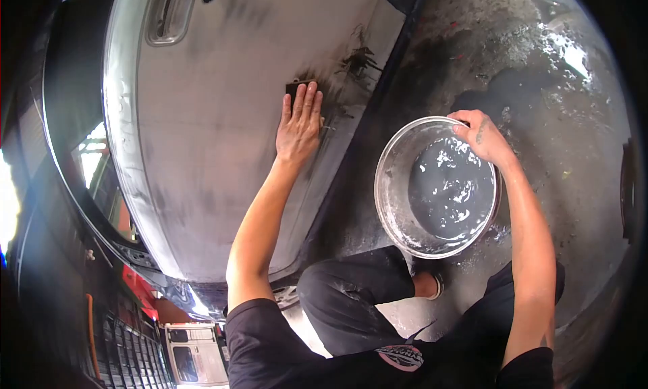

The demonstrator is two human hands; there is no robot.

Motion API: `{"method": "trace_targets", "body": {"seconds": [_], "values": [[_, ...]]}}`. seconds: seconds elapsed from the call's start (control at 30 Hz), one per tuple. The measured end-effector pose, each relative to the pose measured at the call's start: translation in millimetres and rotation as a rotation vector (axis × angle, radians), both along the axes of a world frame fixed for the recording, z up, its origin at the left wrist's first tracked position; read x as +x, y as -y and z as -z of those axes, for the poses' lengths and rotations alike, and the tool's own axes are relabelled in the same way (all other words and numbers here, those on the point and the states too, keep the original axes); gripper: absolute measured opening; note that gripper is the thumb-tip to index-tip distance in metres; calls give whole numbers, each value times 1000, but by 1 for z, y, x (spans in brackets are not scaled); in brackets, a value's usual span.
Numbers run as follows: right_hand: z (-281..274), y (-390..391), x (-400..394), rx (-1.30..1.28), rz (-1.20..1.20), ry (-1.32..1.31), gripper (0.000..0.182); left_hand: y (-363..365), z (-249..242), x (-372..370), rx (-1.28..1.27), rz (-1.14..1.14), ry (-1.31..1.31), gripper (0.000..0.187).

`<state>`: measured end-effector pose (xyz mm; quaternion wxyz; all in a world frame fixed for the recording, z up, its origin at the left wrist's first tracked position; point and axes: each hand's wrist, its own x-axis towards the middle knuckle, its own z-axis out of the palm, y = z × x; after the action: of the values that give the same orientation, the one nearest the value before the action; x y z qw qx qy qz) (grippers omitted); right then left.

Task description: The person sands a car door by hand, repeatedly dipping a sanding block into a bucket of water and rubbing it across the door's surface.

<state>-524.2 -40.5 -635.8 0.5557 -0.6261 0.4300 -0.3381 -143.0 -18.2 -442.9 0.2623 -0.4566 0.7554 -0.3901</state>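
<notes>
My left hand (300, 129) lies on the car door (209, 125), fingers extended over a dark piece of sandpaper (293, 88). Its top edge shows past my fingertips; the rest is hidden under the hand. The door is dull grey with dark smudges, and darker wet-looking marks lie right of the fingers. My right hand (484, 136) grips the upper right rim of a round metal basin (398, 186), thumb over the edge. Grey, cloudy water (449, 193) fills the lower part of the basin, which looks tilted.
A recessed door handle (164, 14) is at the upper left, beside the car's side window (94, 159). The concrete floor (540, 119) has wet patches. My bent knee (331, 281) is below the basin. A white vehicle (196, 355) stands at the lower left.
</notes>
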Motion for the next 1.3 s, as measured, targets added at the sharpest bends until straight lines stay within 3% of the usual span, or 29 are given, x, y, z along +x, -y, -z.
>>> {"method": "trace_targets", "body": {"seconds": [0.03,0.13,0.3,0.43,0.5,0.53,0.77,0.83,0.9,0.93,1.03,1.13,1.23,1.3], "values": [[-6,-2,-1,82,-23,-22,32,1,-1,1,-1,3,0,62],[14,3,4,-34,4,-10,32,0,-4,4,54,47,-73,63],[12,4,5,-3,-28,-38,34,4,-4,6,9,43,181,61],[-5,-3,4,-21,-9,-87,34,14,0,3,9,44,180,62],[9,4,5,45,-77,19,35,15,7,3,-1,88,5,64],[12,4,7,-3,-63,19,36,13,8,6,-52,83,95,69],[4,1,5,5,-50,-16,36,-207,4,143,-55,-158,192,67],[-6,-7,7,-34,70,-116,35,-172,0,123,-33,-137,129,70],[3,0,7,25,-14,-32,36,-91,-3,65,-6,-95,2,71],[10,2,5,24,-22,-42,36,-40,-3,26,-67,40,-27,68],[20,4,11,4,-91,41,36,63,11,-29,-219,182,47,63],[14,4,5,55,-67,68,36,-4,1,4,-131,85,61,64],[30,10,5,-1,-108,104,36,-162,2,101,-14,-175,121,67],[14,4,2,-17,-34,22,36,-164,2,113,-6,-213,171,68]]}}
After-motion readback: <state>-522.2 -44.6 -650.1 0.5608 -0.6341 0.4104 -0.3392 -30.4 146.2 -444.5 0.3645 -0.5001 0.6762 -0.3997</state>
